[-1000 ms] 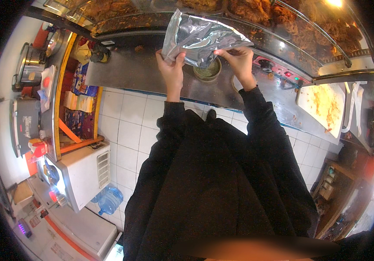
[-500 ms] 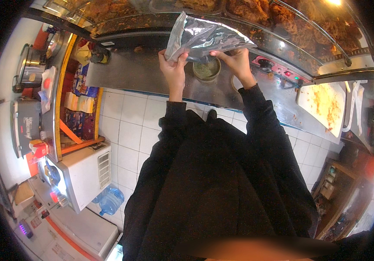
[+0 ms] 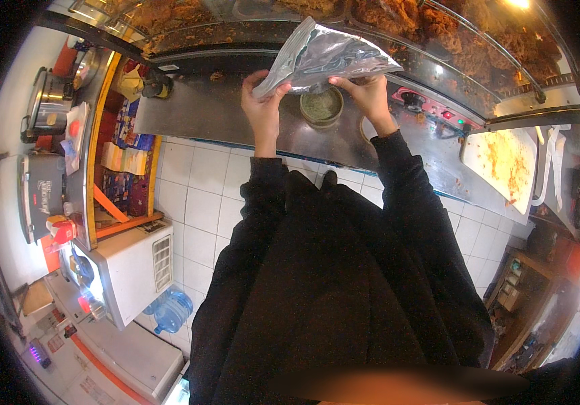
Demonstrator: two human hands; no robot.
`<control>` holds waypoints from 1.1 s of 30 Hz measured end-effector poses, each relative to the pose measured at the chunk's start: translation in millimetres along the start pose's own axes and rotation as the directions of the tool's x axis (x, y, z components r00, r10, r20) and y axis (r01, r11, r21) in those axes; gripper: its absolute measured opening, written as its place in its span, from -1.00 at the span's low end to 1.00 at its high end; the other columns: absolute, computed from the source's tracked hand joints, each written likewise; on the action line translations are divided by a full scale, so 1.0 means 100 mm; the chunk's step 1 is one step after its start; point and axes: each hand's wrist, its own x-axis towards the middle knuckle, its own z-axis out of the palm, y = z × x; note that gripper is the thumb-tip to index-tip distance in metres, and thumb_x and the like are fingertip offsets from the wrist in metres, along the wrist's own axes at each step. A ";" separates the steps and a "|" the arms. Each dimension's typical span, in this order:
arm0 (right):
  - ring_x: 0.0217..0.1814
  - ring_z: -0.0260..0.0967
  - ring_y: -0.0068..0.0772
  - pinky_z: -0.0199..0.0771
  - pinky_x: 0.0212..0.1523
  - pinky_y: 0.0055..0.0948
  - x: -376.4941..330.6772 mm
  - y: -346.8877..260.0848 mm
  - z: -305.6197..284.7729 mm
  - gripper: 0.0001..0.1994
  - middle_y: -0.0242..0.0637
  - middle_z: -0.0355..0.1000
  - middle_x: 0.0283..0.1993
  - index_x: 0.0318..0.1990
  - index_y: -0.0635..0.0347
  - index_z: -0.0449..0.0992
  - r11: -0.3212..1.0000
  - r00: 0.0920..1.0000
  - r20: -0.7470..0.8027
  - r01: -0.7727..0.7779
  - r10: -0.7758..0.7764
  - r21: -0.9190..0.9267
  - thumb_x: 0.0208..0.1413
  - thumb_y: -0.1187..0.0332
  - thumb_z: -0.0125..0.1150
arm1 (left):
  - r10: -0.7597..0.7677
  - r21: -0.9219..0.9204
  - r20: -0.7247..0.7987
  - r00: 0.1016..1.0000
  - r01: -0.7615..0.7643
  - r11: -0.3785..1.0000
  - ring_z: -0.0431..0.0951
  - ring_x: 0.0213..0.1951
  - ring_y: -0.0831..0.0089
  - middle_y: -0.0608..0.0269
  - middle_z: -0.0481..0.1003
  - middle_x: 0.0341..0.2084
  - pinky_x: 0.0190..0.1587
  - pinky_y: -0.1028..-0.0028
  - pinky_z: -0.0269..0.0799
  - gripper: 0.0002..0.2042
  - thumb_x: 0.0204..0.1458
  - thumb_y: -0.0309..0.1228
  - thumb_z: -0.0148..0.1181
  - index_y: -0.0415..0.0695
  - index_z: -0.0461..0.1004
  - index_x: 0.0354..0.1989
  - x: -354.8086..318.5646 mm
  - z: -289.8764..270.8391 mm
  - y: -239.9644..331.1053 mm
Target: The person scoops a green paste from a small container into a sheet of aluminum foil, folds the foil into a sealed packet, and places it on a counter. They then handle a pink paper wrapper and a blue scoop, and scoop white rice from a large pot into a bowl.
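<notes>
A shiny silver foil pouch (image 3: 334, 59) is held up in both hands over the metal counter (image 3: 202, 111). My left hand (image 3: 261, 104) grips its left end, thumb in front and fingers behind. At the lower right part, my right hand (image 3: 369, 98) is closed on the foil with the thumb pressed to it. Just below the pouch stands a round container (image 3: 321, 106) with greenish, powdery-looking contents. The pouch overlaps its far rim in view, and whether anything is falling into it I cannot tell.
A lit display case (image 3: 398, 27) of browned fried food runs along the far side. To the right are a red control panel (image 3: 431, 108) and a white cutting board (image 3: 499, 162) strewn with crumbs. Orange-edged shelving (image 3: 121, 145), a white appliance (image 3: 131, 263) and a blue water jug (image 3: 172, 310) stand left.
The pouch has tilted a little and shifted slightly right. My left hand has moved slightly left along with its end of the pouch; my right hand has barely moved.
</notes>
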 end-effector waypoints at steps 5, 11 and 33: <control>-0.36 0.36 -0.59 0.36 -0.32 -0.57 0.00 0.04 -0.03 -0.80 -0.31 0.46 -0.43 -0.45 0.33 0.46 0.999 1.000 -0.004 0.002 -0.002 -0.050 -0.28 0.50 0.33 | -0.110 0.099 0.090 0.990 0.101 0.990 0.42 -0.42 0.56 0.28 0.43 -0.53 -0.32 0.64 0.32 -0.76 -0.30 -0.51 0.32 -0.28 0.37 -0.47 0.02 -0.19 -0.08; -0.34 0.38 -0.56 0.37 -0.29 -0.57 0.00 0.11 -0.05 -0.82 -0.29 0.47 -0.40 -0.41 0.32 0.48 0.995 0.999 0.021 -0.047 0.045 0.088 -0.25 0.53 0.30 | -0.134 -0.068 0.055 0.989 0.138 0.988 0.43 -0.40 0.55 0.25 0.46 -0.43 -0.32 0.60 0.32 -0.73 -0.20 -0.36 0.27 -0.28 0.42 -0.39 0.04 -0.28 -0.11; -0.34 0.35 -0.58 0.35 -0.28 -0.57 -0.05 -0.13 0.03 -0.80 -0.34 0.45 -0.39 -0.43 0.32 0.46 1.000 1.000 0.021 0.000 0.000 0.012 -0.28 0.54 0.32 | -0.091 0.198 -0.034 0.995 0.096 0.976 0.43 -0.47 0.58 0.22 0.48 -0.54 -0.42 0.64 0.32 -0.87 -0.30 -0.63 0.24 -0.35 0.46 -0.52 -0.02 -0.04 0.00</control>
